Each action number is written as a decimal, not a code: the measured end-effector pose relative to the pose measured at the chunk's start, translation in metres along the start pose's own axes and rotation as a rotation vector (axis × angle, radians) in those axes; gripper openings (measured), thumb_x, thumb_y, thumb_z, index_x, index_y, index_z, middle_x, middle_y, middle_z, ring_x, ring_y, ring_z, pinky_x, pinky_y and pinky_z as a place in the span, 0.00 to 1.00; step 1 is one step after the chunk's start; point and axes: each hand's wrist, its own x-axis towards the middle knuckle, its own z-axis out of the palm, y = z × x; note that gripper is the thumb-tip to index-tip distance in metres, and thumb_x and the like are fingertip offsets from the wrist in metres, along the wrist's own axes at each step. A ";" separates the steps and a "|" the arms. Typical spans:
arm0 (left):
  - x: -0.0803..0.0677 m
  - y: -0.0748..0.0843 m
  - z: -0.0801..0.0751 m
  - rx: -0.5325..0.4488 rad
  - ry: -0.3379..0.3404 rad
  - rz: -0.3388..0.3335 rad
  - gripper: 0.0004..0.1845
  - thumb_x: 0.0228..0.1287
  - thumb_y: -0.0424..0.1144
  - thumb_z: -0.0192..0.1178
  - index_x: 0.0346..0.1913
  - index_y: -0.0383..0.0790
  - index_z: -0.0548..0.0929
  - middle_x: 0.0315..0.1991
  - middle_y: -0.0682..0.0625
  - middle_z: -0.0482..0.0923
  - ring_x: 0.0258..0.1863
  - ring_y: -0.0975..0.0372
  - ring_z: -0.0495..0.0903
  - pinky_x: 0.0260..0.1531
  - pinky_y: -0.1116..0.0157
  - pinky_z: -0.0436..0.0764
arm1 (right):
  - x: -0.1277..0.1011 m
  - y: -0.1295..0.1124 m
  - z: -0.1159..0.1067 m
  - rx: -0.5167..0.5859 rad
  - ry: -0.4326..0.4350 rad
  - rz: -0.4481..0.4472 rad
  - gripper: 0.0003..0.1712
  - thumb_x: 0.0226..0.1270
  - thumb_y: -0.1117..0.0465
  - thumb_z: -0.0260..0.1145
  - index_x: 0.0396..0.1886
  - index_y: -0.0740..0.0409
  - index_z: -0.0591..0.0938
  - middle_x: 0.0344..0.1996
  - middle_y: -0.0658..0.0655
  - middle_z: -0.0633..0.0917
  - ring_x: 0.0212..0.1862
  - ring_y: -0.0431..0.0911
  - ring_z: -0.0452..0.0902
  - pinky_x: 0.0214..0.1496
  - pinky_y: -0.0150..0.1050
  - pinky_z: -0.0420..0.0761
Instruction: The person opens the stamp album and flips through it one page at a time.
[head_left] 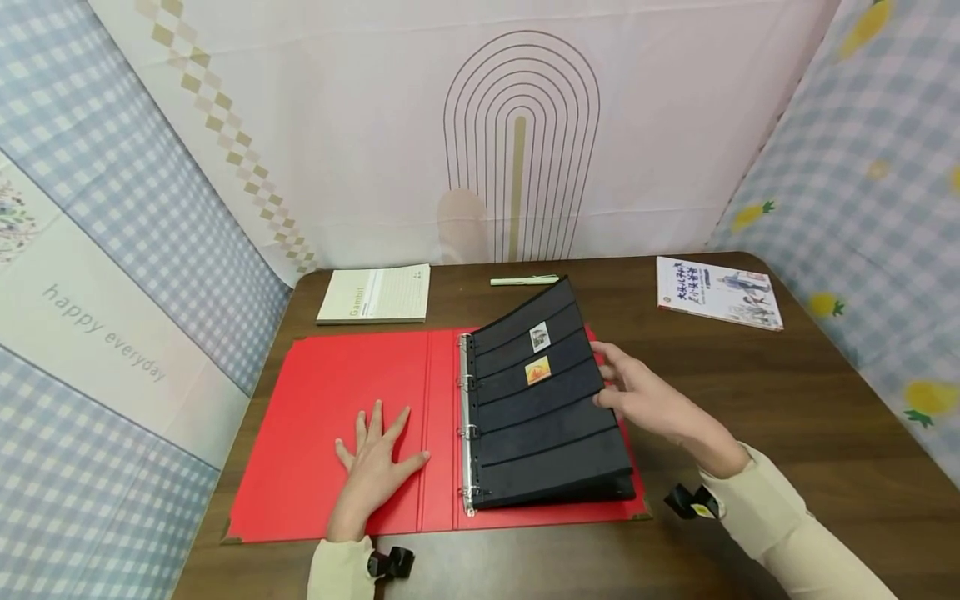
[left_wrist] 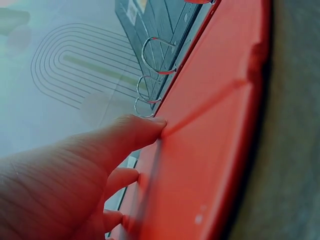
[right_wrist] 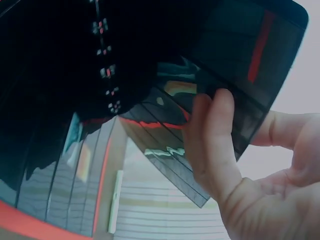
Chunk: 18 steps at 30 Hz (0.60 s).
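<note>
Two stamps on black page [head_left: 551,408] — right hand [head_left: 645,400] pinching it, left hand [head_left: 378,454] flat.

A dark brown wooden table [head_left: 825,417] is filling the lower part of the head view, its far corners rounded. Fabric backdrops are closing it in on three sides. Straight ahead, a pale pink cloth [head_left: 360,125] is hanging with a printed arch of thin nested lines [head_left: 521,142] and a diagonal band of beige checks [head_left: 225,125]. On the left, a blue-and-white gingham panel [head_left: 112,167] is sloping in, carrying a cream band reading "happy everyday" [head_left: 105,332]. On the right, another gingham cloth [head_left: 870,192] is showing yellow pineapple prints. Soft, even light is falling across everything, casting only faint shadows on the wood.
</note>
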 end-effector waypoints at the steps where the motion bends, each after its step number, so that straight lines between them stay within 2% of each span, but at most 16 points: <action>1: 0.000 0.000 0.000 0.002 0.001 0.000 0.45 0.59 0.52 0.69 0.76 0.39 0.66 0.79 0.30 0.43 0.76 0.32 0.36 0.61 0.26 0.27 | 0.001 -0.002 0.001 -0.008 0.013 -0.011 0.43 0.70 0.73 0.54 0.80 0.68 0.45 0.69 0.76 0.67 0.64 0.66 0.72 0.53 0.49 0.81; 3: 0.000 0.000 0.000 0.007 0.004 0.000 0.45 0.59 0.52 0.69 0.76 0.39 0.66 0.79 0.30 0.43 0.76 0.32 0.36 0.61 0.26 0.27 | 0.001 -0.006 0.004 -0.044 0.040 -0.025 0.43 0.70 0.72 0.55 0.79 0.68 0.47 0.72 0.76 0.62 0.69 0.69 0.65 0.58 0.54 0.78; 5: 0.000 0.000 0.000 0.007 0.010 0.004 0.45 0.59 0.52 0.70 0.76 0.39 0.66 0.79 0.30 0.43 0.76 0.32 0.37 0.61 0.26 0.28 | 0.002 -0.010 0.007 -0.082 0.068 -0.036 0.43 0.69 0.71 0.56 0.79 0.69 0.49 0.75 0.75 0.57 0.73 0.69 0.58 0.59 0.54 0.76; 6: 0.000 0.000 0.000 0.007 0.011 0.004 0.45 0.59 0.51 0.70 0.76 0.39 0.66 0.79 0.30 0.43 0.76 0.32 0.36 0.61 0.26 0.27 | 0.003 -0.012 0.008 -0.088 0.078 -0.038 0.43 0.69 0.71 0.56 0.79 0.69 0.49 0.75 0.75 0.55 0.74 0.70 0.55 0.56 0.53 0.78; 9: 0.000 -0.001 0.000 0.005 0.018 0.010 0.44 0.59 0.51 0.70 0.76 0.38 0.67 0.79 0.30 0.43 0.76 0.32 0.37 0.61 0.26 0.28 | 0.004 -0.016 0.010 -0.069 0.095 -0.048 0.42 0.68 0.72 0.55 0.79 0.68 0.50 0.75 0.74 0.57 0.73 0.69 0.57 0.43 0.44 0.80; 12: 0.000 -0.001 0.000 0.016 0.015 0.010 0.44 0.59 0.52 0.70 0.76 0.38 0.67 0.79 0.30 0.43 0.76 0.33 0.37 0.61 0.26 0.28 | 0.006 -0.019 0.013 -0.043 0.101 -0.058 0.41 0.68 0.72 0.55 0.79 0.66 0.51 0.75 0.73 0.58 0.73 0.68 0.57 0.38 0.40 0.77; 14: 0.000 -0.001 0.000 0.019 0.014 0.012 0.44 0.60 0.52 0.69 0.76 0.38 0.67 0.79 0.30 0.44 0.76 0.32 0.37 0.61 0.25 0.28 | 0.006 -0.021 0.016 -0.036 0.106 -0.064 0.41 0.69 0.71 0.54 0.79 0.66 0.52 0.75 0.72 0.59 0.74 0.68 0.56 0.45 0.42 0.78; 16: -0.001 -0.001 0.001 0.019 0.012 0.012 0.44 0.60 0.52 0.69 0.76 0.38 0.67 0.79 0.30 0.44 0.76 0.32 0.37 0.61 0.25 0.28 | 0.007 -0.023 0.019 -0.042 0.122 -0.077 0.40 0.69 0.72 0.55 0.79 0.66 0.53 0.76 0.70 0.58 0.75 0.68 0.54 0.55 0.48 0.77; 18: -0.001 -0.001 0.000 0.011 0.014 0.014 0.44 0.60 0.52 0.70 0.76 0.38 0.67 0.79 0.30 0.44 0.76 0.32 0.37 0.61 0.25 0.28 | 0.009 -0.025 0.023 -0.039 0.144 -0.095 0.40 0.68 0.72 0.55 0.79 0.66 0.55 0.76 0.70 0.57 0.74 0.68 0.55 0.60 0.56 0.75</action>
